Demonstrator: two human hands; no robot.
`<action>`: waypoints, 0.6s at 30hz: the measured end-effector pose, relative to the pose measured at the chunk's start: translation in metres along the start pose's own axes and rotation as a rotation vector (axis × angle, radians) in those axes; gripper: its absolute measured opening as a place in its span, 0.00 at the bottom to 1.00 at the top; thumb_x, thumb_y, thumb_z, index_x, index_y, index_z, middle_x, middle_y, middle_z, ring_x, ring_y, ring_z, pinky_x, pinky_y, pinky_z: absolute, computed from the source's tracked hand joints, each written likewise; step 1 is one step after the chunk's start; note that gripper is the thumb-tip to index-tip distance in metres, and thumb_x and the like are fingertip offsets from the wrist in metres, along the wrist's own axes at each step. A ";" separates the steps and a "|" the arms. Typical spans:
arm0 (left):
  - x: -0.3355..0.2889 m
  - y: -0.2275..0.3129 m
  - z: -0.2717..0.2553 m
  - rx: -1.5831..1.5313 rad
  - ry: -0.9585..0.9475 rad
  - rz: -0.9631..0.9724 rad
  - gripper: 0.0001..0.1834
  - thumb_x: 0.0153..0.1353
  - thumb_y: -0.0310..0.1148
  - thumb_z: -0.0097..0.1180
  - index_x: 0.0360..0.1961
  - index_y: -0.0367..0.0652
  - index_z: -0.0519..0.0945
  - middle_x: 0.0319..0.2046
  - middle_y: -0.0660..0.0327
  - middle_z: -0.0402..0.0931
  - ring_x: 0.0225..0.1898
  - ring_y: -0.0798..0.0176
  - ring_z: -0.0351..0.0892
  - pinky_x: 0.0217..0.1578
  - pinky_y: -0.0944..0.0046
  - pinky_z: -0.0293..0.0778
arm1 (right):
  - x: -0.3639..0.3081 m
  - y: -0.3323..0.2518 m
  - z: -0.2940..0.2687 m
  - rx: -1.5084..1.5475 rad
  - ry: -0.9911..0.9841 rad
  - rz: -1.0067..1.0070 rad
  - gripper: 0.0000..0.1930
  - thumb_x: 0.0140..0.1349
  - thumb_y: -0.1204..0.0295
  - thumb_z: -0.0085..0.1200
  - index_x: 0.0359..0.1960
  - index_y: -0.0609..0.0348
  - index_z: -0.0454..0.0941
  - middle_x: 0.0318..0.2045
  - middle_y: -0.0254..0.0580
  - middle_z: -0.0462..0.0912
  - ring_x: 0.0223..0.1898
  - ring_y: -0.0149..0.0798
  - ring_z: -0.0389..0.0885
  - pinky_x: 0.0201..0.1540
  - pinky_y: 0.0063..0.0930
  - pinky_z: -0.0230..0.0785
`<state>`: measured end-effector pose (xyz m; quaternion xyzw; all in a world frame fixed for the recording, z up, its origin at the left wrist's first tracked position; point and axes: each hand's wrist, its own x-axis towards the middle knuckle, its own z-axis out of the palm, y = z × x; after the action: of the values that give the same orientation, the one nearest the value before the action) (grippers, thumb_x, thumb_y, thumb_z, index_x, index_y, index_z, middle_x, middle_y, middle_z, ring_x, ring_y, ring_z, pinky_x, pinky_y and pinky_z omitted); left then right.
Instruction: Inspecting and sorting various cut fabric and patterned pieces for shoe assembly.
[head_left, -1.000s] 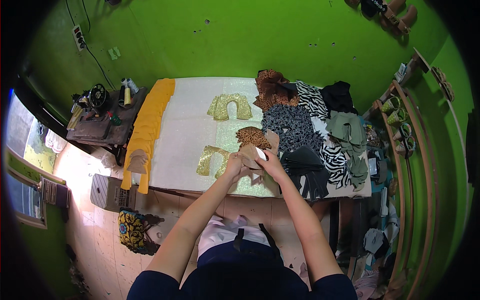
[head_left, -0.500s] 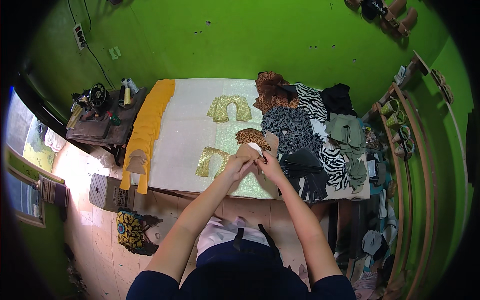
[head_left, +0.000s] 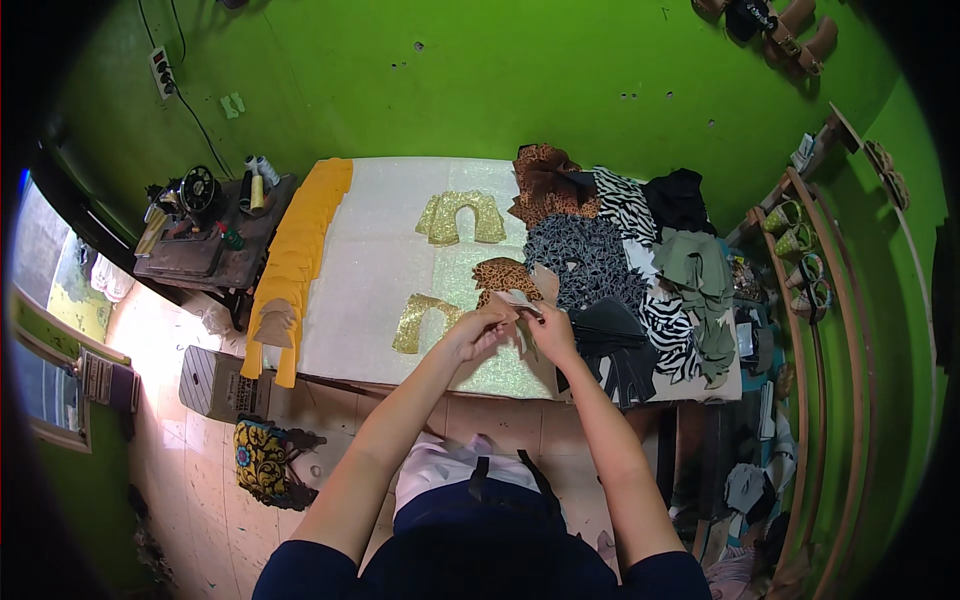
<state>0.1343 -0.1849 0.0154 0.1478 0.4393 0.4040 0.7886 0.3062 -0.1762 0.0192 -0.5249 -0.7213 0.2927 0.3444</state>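
Observation:
Over the front of the table, both hands pinch a small beige-and-white cut piece (head_left: pixel 517 299), now tilted nearly edge-on. Its left end is between the fingers of my left hand (head_left: pixel 479 334). My right hand (head_left: pixel 549 332) grips the other end, fingers bent round it. Just beyond lies a leopard-print piece (head_left: pixel 498 271). One gold glitter U-shaped piece (head_left: pixel 409 325) is partly covered by my left hand. Farther back sits a gold glitter U-shaped stack (head_left: pixel 459 218). To the right of my right hand rests a stack of black pieces (head_left: pixel 607 328).
Yellow strap-like pieces (head_left: pixel 301 240) overlap along the table's left edge, with beige pieces (head_left: pixel 273 326) on top. Zebra, grey-patterned (head_left: pixel 583 258) and olive pieces (head_left: pixel 690 272) crowd the right. A sewing machine (head_left: pixel 195 210) stands left; a wooden shoe rack (head_left: pixel 828 330) stands right.
The cut piece has turned from showing its broad beige face to nearly edge-on. My right hand has shifted slightly right and its fingers have curled more.

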 end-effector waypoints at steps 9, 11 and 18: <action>0.000 0.010 -0.010 0.001 -0.100 -0.030 0.04 0.55 0.24 0.50 0.33 0.37 0.71 0.24 0.64 0.72 0.23 0.73 0.72 0.26 0.76 0.74 | 0.008 0.005 -0.003 -0.028 0.082 0.029 0.12 0.53 0.65 0.51 0.30 0.62 0.76 0.24 0.50 0.77 0.25 0.51 0.76 0.27 0.37 0.66; -0.001 0.012 -0.012 -0.003 -0.105 -0.030 0.04 0.55 0.24 0.50 0.33 0.37 0.71 0.24 0.64 0.72 0.23 0.74 0.72 0.26 0.76 0.74 | 0.011 -0.006 -0.004 -0.113 0.071 0.076 0.13 0.53 0.64 0.51 0.31 0.62 0.76 0.24 0.51 0.77 0.25 0.50 0.76 0.27 0.36 0.66; -0.006 0.012 -0.011 -0.005 -0.133 -0.045 0.05 0.55 0.25 0.52 0.33 0.38 0.72 0.24 0.65 0.72 0.23 0.75 0.71 0.26 0.77 0.74 | 0.015 0.001 0.001 -0.143 0.143 0.164 0.14 0.54 0.62 0.51 0.29 0.62 0.77 0.20 0.51 0.77 0.24 0.49 0.77 0.27 0.36 0.65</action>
<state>0.1179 -0.1828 0.0195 0.1625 0.3882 0.3764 0.8253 0.3022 -0.1613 0.0207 -0.6249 -0.6686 0.2295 0.3313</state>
